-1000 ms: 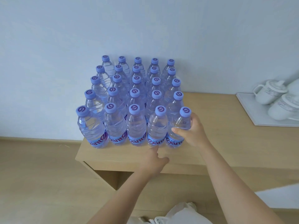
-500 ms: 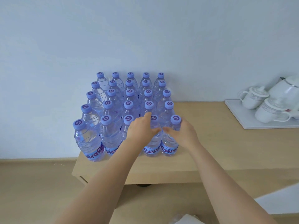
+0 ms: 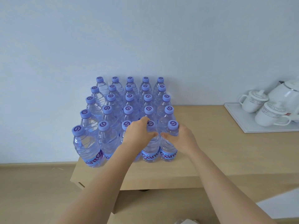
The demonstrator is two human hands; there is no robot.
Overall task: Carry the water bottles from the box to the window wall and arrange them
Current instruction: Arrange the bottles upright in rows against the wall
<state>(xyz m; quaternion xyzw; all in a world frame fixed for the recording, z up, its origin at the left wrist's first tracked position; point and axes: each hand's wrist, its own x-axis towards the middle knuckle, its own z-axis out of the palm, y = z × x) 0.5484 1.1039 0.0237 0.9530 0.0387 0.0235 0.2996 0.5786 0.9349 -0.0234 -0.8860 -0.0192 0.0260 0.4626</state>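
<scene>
Several clear water bottles with purple caps stand in tight rows on a low wooden table (image 3: 202, 167), pushed against the pale wall. My left hand (image 3: 137, 136) curls round the upper part of the front-row bottle second from the right (image 3: 150, 152). My right hand (image 3: 182, 139) grips the shoulder of the front-right corner bottle (image 3: 168, 152). Both bottles stand upright on the tabletop, side by side. My left forearm hides the lower part of the middle front bottle. The front-left bottle (image 3: 87, 146) stands untouched.
A white tray (image 3: 242, 123) at the table's right end carries two lidded white cups (image 3: 252, 101) and a white kettle (image 3: 286, 92). Bare tabletop lies between the bottles and the tray. Wooden floor runs along the wall at left.
My left hand rose from the table's front edge and took hold of the second bottle from the right. My right hand stayed on the corner bottle. The view pulled back slightly.
</scene>
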